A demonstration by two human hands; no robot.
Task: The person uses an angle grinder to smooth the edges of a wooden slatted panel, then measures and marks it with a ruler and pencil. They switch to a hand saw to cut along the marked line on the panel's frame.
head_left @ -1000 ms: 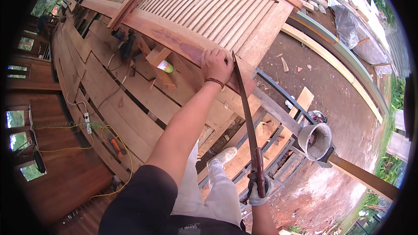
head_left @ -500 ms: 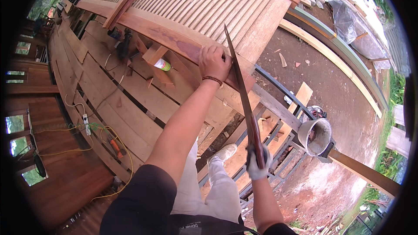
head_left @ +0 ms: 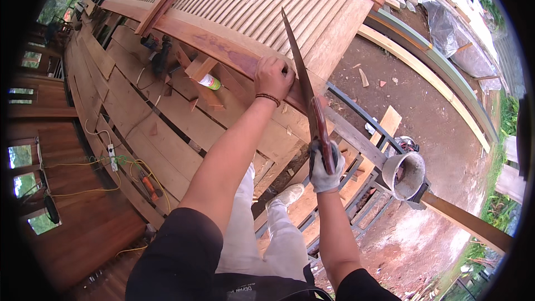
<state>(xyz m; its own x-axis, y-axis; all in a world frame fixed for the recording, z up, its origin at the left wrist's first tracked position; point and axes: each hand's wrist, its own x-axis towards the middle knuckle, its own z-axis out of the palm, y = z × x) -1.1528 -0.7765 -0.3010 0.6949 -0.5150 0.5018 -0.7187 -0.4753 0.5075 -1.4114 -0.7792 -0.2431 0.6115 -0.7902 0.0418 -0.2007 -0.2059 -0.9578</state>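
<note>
My right hand [head_left: 325, 175], in a grey-white glove, is closed round the dark reddish handle of a handsaw [head_left: 301, 69]. Its long blade points away from me, over the near right corner of a louvred wooden panel [head_left: 338, 33]. Along the panel's near edge runs a reddish-brown board [head_left: 214, 46]. Bare and with a beaded bracelet at the wrist, my left hand [head_left: 273, 78] grips that board close to its right end. The blade passes just right of my left knuckles, across the board. Whether its teeth are in a cut cannot be made out.
A plank platform [head_left: 131, 106] with gaps stretches left, with a spray can [head_left: 209, 82], power tool [head_left: 161, 56], yellow cord and orange-handled tool [head_left: 149, 187] about. To the right are a metal frame, a dirty bucket [head_left: 402, 175] and bare soil. My shoe rests near an opening.
My right hand has pushed the saw forward and up, away from my body. The left hand stays on the board in nearly the same place.
</note>
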